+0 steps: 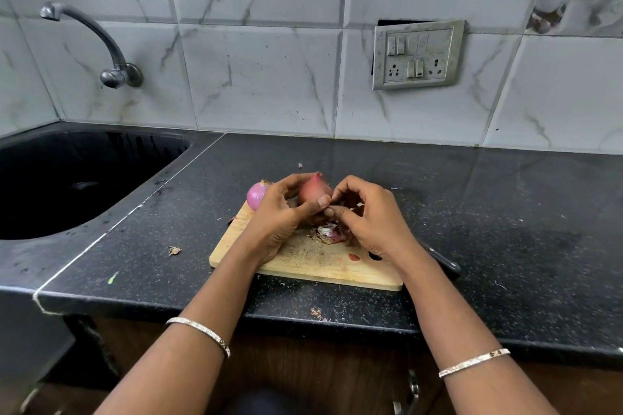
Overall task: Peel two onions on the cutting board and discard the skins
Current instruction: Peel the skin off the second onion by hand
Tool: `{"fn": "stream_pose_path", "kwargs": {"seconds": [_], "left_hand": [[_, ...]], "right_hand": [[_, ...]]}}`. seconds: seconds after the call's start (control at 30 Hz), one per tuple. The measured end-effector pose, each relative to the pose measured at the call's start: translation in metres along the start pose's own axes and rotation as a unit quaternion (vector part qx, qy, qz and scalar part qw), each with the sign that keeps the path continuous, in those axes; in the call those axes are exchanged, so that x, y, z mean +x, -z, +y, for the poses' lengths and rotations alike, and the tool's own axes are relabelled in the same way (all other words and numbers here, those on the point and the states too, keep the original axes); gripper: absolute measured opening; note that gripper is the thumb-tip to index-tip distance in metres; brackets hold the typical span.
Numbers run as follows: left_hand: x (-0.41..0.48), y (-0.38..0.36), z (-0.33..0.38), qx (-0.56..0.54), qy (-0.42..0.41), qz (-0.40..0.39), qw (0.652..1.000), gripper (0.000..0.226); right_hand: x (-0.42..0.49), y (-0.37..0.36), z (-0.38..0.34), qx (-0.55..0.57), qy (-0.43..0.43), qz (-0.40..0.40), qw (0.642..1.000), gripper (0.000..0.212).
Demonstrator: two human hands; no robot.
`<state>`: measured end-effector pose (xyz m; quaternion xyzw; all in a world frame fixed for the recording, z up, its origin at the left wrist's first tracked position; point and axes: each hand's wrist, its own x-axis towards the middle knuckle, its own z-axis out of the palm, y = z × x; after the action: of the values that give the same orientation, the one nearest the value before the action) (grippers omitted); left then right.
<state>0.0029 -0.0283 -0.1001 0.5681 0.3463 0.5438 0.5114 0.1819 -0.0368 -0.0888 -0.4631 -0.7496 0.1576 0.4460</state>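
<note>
Held onion (310,194): kept raised just above the cutting board (303,264), tip upward, pink-brown skin on it.
Left hand (278,214): curled round the held onion from the left, thumb laid across its front.
Right hand (369,217): fingers bent, tips pinched at the held onion's lower right side.
Second onion (254,196): glossy purple, set at the board's far left corner, partly hidden by the left hand.
Skins (328,233): 1 loose heap laid on the board below the hands.
Knife (443,261): dark handle seen beside the board's right edge.
Countertop (505,212): black, speckled; 1 skin scrap (173,250) left of the board.
Sink (67,178): set in at the left.
</note>
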Motion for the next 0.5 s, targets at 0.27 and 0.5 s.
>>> {"fn": "stream_pose_path", "kwargs": {"seconds": [0.27,0.5], "left_hand": [[0.001,0.0014,-0.0014,-0.002,0.0,-0.013,1.0,0.057],[0.0008,0.0018,-0.0006,-0.013,-0.002,-0.022,1.0,0.058]], "right_hand": [[0.0008,-0.0048,-0.0024,-0.056,0.064,0.05,0.995,0.032],[0.0002,-0.004,-0.0012,-0.046,0.065,0.08,0.994,0.017]]}}
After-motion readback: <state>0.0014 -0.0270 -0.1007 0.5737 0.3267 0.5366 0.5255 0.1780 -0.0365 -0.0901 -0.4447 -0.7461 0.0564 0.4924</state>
